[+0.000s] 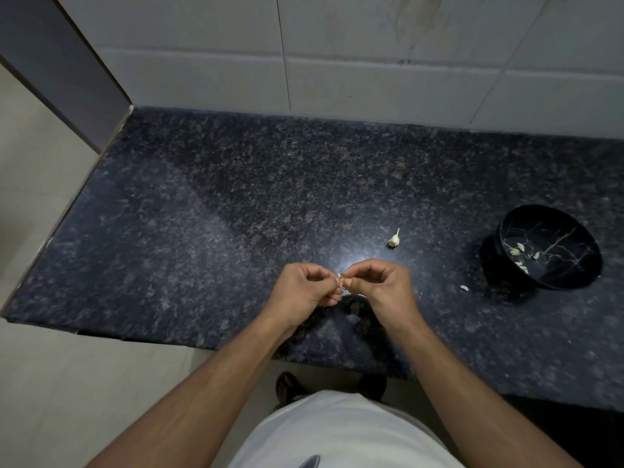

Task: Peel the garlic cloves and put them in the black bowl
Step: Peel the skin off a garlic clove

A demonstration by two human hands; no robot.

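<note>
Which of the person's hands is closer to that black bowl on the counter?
The right hand. The black bowl sits off to its right. The left hand lies beyond the right one, farther away. Both pinch a garlic clove between them.

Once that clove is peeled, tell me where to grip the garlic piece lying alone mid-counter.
Pinch the garlic piece across its plump lower body, coming from above. Its thin stem tip points away toward the wall and looks too flimsy to hold. It lies clear of the black bowl, so either hand can probably reach it.
</note>
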